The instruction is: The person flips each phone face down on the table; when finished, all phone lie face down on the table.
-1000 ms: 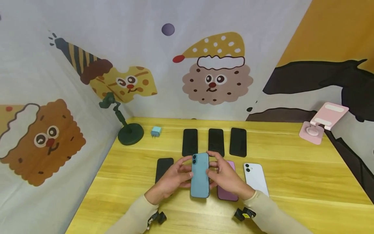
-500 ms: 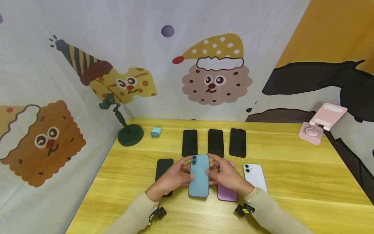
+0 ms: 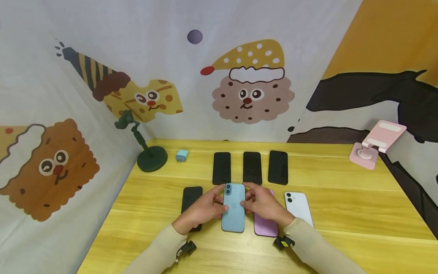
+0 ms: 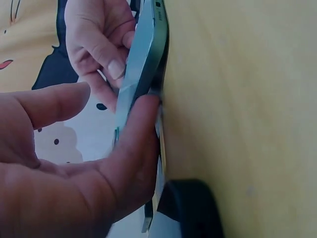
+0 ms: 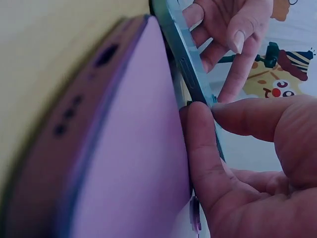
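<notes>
A light blue smartphone [image 3: 233, 209] lies back-up and close over the table between both hands, its two camera lenses at the top left. My left hand [image 3: 207, 207] holds its left edge, the thumb lifted a little off the back in the left wrist view. On the opposite edge, my right hand [image 3: 263, 201] pinches it between thumb and fingers, as the right wrist view shows. Partly under the right hand is a pink smartphone [image 3: 266, 227]. A black smartphone [image 3: 191, 196] is half covered by the left hand, and a white smartphone [image 3: 299, 207] sits right of the right wrist.
Behind the hands, three black smartphones [image 3: 221, 167] form a row. A green stand [image 3: 152, 158] and a light blue charger plug [image 3: 182, 155] are at the back left. At the back right stands a pink folding phone stand [image 3: 364, 154]. A printed cloth [image 3: 253, 129] hangs behind the table [image 3: 359, 198].
Both hands have brought the light blue smartphone slightly lower and nearer the person, and its back now lies flatter. The other phones and the stands have stayed in place.
</notes>
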`<state>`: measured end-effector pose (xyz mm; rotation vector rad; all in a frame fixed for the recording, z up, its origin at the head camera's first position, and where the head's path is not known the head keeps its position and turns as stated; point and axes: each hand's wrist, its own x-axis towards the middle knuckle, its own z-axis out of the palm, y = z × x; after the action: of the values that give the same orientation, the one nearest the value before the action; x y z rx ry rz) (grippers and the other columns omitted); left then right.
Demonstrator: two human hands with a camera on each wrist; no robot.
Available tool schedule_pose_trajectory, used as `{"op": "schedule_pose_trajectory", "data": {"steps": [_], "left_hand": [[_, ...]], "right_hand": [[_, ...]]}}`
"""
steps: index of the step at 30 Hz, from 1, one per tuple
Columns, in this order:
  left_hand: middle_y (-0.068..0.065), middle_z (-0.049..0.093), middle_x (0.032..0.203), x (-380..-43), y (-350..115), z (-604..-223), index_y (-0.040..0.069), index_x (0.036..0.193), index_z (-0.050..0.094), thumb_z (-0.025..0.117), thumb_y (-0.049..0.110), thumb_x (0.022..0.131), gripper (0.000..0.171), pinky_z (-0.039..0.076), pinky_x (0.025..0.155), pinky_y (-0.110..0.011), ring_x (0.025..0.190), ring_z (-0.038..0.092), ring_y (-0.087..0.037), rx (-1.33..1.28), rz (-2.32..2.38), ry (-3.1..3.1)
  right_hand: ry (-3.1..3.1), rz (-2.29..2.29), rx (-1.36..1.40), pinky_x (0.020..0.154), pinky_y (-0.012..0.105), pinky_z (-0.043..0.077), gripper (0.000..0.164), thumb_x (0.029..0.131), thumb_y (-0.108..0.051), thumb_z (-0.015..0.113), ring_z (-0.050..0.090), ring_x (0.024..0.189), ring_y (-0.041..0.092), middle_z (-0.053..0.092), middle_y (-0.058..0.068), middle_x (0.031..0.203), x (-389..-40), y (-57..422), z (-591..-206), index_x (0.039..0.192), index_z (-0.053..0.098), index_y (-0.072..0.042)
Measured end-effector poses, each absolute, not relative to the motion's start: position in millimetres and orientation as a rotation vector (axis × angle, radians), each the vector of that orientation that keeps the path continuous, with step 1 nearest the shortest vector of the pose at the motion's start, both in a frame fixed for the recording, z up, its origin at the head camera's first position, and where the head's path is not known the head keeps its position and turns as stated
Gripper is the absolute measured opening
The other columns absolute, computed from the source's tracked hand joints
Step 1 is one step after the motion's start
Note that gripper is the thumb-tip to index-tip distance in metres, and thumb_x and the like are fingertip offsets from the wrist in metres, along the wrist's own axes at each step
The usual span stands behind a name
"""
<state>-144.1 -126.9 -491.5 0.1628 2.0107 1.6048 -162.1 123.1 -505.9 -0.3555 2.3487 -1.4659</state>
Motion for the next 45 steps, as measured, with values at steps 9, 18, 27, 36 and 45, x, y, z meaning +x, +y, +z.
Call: {"op": "schedule_pose_trajectory", "data": {"steps": [9,18,27,36,45], "left_hand": [[-0.013,0.063,0.114,-151.3,-130.9,-491.9,0.011,0.161,0.042,0.073,0.017,0.101,0.069,0.049,0.066,-0.028,0.082,0.060,-0.020,0.219,1.460,2.195],[-0.016,0.063,0.123,-151.7,-128.9,-492.7,0.010,0.158,0.047,0.074,0.016,0.100,0.064,0.060,0.075,-0.036,0.089,0.068,-0.022,0.190,1.490,2.184],[-0.016,0.062,0.128,-150.0,-130.2,-492.2,0.009,0.158,0.048,0.073,0.017,0.101,0.063,0.062,0.078,-0.038,0.090,0.069,-0.020,0.189,1.497,2.173],[-0.019,0.060,0.137,-147.5,-135.5,-490.5,0.002,0.157,0.046,0.073,0.017,0.101,0.063,0.063,0.086,-0.038,0.100,0.072,-0.022,0.174,1.526,2.125],[-0.021,0.058,0.137,-142.1,-146.2,-486.5,0.003,0.153,0.050,0.069,0.020,0.104,0.056,0.063,0.092,-0.045,0.109,0.070,-0.029,0.203,1.602,2.097]], "right_hand": [[2.413,-1.371,-0.383,0.064,0.029,0.062,0.073,0.090,-0.012,0.085,0.074,0.070,0.015,0.073,0.007,0.096,-169.9,123.9,-507.6,0.151,0.050,0.007],[2.493,-1.280,-0.351,0.065,0.026,0.059,0.072,0.088,-0.012,0.086,0.071,0.076,0.011,0.070,0.003,0.098,-169.5,120.0,-506.4,0.150,0.053,0.007],[2.621,-1.167,-0.323,0.075,0.027,0.058,0.066,0.089,-0.018,0.087,0.069,0.089,0.009,0.074,0.004,0.111,-163.3,118.1,-500.7,0.146,0.060,0.000],[2.619,-1.183,-0.352,0.078,0.030,0.059,0.057,0.089,-0.021,0.086,0.069,0.093,0.012,0.075,0.006,0.117,-158.7,120.1,-495.8,0.140,0.066,-0.003],[2.550,-1.291,-0.429,0.069,0.028,0.058,0.051,0.093,-0.028,0.083,0.069,0.090,0.012,0.075,0.007,0.114,-158.6,115.9,-490.5,0.137,0.068,-0.006]]}}
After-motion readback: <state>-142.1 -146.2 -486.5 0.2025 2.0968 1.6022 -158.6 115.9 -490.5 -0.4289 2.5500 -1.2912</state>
